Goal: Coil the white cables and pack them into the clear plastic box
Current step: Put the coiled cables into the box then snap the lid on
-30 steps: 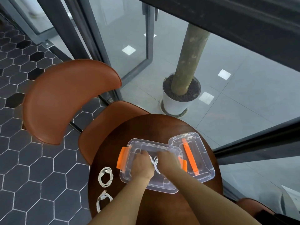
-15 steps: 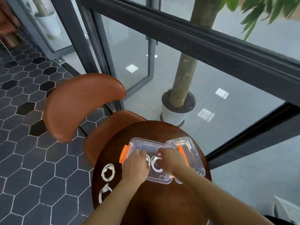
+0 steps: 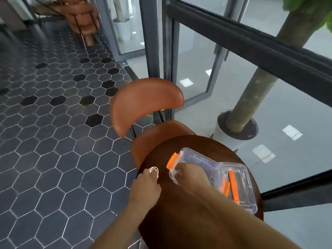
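Observation:
The clear plastic box [image 3: 199, 159] with orange latches lies on the round brown table [image 3: 179, 221]. My right hand [image 3: 190, 177] holds its near left corner, fingers curled over the rim, and hides what is inside. Its clear lid [image 3: 247, 193] with an orange handle lies against the box's right side. Near the table's left edge lies a coiled white cable [image 3: 154, 170], and my left hand [image 3: 145, 184] reaches onto it with its fingertips on the coil. Part of another white cable [image 3: 137, 244] shows beside my left forearm at the bottom.
A brown leather chair [image 3: 143, 103] stands right behind the table on the left. A potted tree [image 3: 239, 130] stands beyond a glass wall at the back right. Dark hexagon floor tiles [image 3: 53, 159] lie below the table's left edge.
My left hand has left the box and moved left onto the coiled cable. My right hand shifted to the box's left corner. The view swung left, and the box now looks turned.

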A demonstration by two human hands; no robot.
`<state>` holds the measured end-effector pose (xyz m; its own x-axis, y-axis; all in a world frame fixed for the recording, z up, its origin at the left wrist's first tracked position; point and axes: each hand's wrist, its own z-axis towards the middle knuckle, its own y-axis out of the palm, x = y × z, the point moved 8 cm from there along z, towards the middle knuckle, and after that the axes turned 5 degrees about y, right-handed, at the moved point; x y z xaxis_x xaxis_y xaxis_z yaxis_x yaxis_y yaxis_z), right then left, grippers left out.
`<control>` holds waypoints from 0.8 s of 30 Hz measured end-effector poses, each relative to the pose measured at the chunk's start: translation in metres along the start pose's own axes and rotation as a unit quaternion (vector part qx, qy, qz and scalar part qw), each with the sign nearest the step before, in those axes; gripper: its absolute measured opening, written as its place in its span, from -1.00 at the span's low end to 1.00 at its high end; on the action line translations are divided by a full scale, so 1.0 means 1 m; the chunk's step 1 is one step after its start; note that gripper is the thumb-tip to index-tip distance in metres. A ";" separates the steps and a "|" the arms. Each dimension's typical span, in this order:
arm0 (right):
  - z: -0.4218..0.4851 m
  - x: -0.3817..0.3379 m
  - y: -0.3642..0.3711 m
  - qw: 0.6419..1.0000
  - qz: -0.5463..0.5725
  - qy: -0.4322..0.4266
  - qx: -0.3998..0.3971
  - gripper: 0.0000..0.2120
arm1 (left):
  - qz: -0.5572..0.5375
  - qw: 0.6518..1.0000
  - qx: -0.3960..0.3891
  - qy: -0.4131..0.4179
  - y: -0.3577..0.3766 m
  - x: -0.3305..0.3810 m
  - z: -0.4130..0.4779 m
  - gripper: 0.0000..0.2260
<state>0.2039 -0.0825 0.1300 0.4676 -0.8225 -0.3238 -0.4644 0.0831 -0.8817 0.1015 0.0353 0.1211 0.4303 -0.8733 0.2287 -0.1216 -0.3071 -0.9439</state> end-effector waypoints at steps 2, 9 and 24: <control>0.003 -0.018 0.005 1.000 0.006 -0.010 -0.001 -0.74 | -0.015 0.999 -0.008 -0.028 0.006 -0.023 -0.006 -0.70; 0.030 -0.065 0.064 0.990 0.116 0.045 -0.072 -0.81 | -0.045 0.995 -0.042 -0.077 0.045 -0.082 -0.012 -0.75; 0.094 -0.044 0.187 0.916 0.213 0.336 -0.053 -0.56 | -0.194 0.961 -0.101 -0.171 0.153 -0.139 0.020 -0.68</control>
<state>0.1668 0.0220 -0.0529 -0.3250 -0.8917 -0.3149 -0.5835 0.4511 -0.6753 0.0410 0.1171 -0.0599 0.7422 -0.5140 0.4300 -0.0491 -0.6816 -0.7300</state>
